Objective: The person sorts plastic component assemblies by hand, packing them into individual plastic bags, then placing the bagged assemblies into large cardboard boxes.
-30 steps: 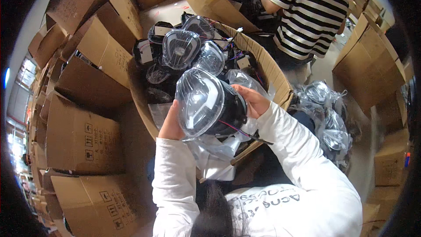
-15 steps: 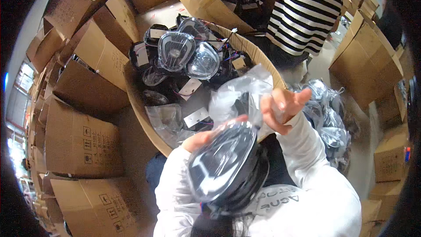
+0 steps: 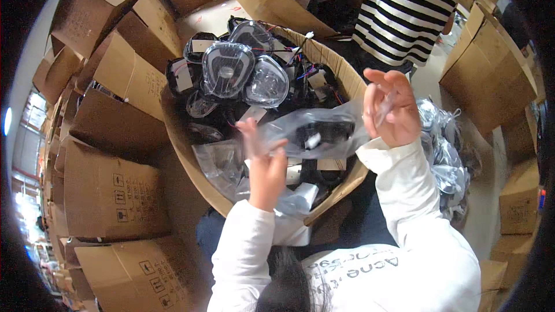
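A clear plastic bag is stretched between my two hands above a large open cardboard box. My left hand has its fingers and thumb at the bag's left end, slightly blurred. At the other end, my right hand grips the bag with bent fingers. A black housing shows through the film; whether it is inside the bag or beneath it I cannot tell. Beyond the hands lie several black lamp-like units with clear rounded covers, with wires and pale labels. Another loose clear bag lies by my left hand.
The cardboard box's rim curves around the units. Bagged units are heaped on the floor at right. Cartons line the left side, and more stand at right. A person in a striped top works at another box.
The clear-covered unit has left its place near my chest. My left hand has moved forward over the box, my right hand up, and the bag is now spread between them.
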`<action>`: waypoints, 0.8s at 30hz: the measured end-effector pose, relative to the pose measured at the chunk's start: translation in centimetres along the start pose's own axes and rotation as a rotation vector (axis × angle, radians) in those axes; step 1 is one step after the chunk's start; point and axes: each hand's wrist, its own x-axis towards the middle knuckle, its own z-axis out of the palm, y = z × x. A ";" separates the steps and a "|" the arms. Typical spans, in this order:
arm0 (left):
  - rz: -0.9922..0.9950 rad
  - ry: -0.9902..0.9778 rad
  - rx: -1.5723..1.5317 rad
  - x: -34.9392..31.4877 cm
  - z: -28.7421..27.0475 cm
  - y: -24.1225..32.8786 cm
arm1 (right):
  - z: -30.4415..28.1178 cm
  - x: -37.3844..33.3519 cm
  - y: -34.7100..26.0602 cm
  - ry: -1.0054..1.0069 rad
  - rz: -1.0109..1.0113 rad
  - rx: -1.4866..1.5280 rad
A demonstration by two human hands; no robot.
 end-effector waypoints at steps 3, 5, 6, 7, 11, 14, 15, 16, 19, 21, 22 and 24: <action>0.695 -0.243 0.718 -0.9 -0.6 1.7 | -2.0 -0.7 1.2 0.213 0.080 -0.711; 0.934 -0.136 0.668 -0.1 -0.7 0.7 | -2.9 -1.0 2.6 0.197 0.415 -0.784; 0.931 -0.144 0.665 0.2 -0.8 0.3 | -3.6 -1.4 3.4 0.023 0.474 -0.785; 0.906 -0.140 0.715 0.5 -0.9 -0.1 | -4.1 -1.6 4.0 -0.152 0.530 -0.782; 0.764 -0.330 0.887 0.0 0.1 0.9 | 1.5 -1.3 6.6 -0.464 0.655 -0.583; 0.628 -0.307 0.843 -1.3 -0.2 -1.1 | 3.5 -1.6 7.9 -0.251 0.932 -0.199; 0.522 -0.317 0.802 -1.1 0.2 -1.1 | 2.3 -2.4 8.2 -0.238 0.924 -0.214; 0.318 -0.303 0.594 -1.2 0.9 -0.9 | 0.2 -3.4 8.9 -0.339 0.855 -0.534; 0.062 -0.506 0.355 -0.9 0.8 0.0 | -2.1 -1.4 8.0 -0.114 0.880 -1.048; 0.070 -0.569 0.354 -1.3 2.1 -0.3 | -7.2 -2.6 7.4 0.174 0.802 -1.100; 0.079 -0.563 0.382 -1.6 2.6 -0.3 | -8.3 -2.5 7.0 0.263 0.765 -1.052; -0.013 -0.571 0.381 -2.1 2.4 -1.0 | -6.2 -2.1 6.6 0.244 0.813 -0.782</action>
